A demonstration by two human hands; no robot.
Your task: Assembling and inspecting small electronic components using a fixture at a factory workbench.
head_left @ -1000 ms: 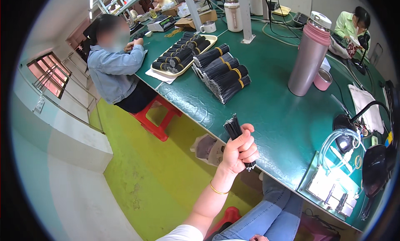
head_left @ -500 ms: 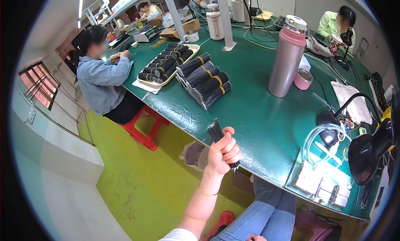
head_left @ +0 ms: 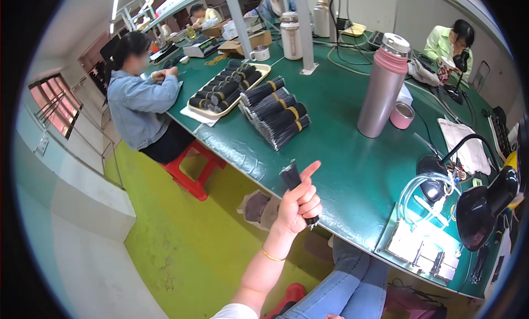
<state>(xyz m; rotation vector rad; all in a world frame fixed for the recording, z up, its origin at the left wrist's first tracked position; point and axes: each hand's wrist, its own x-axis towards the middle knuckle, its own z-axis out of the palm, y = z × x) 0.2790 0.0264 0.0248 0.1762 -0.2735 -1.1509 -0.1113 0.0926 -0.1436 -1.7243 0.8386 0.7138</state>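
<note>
My left hand (head_left: 298,207) is closed round a bundle of black wires (head_left: 290,177), held over the front edge of the green table. One finger points up and away from the bundle, while the others stay curled about it. Pale, bare-looking tips show at both ends of the wires. Beyond the hand lie several banded bundles of black wires (head_left: 278,114), stacked side by side. More such bundles fill a cream tray (head_left: 263,72) farther left. Of my right hand (head_left: 334,317) only a sliver shows over my lap at the lower edge; its fingers are hidden.
A pink vacuum flask (head_left: 379,93) and its pink cup (head_left: 402,115) stand on the table (head_left: 336,153). At right are a lit black desk lamp (head_left: 482,208), a metal fixture (head_left: 421,250) and coiled clear tubing (head_left: 410,189). A co-worker in denim (head_left: 135,106) sits at left.
One finger of my left hand has lifted off the wire bundle and stretched out. The grip on the bundle holds. The whole view has shifted slightly.
</note>
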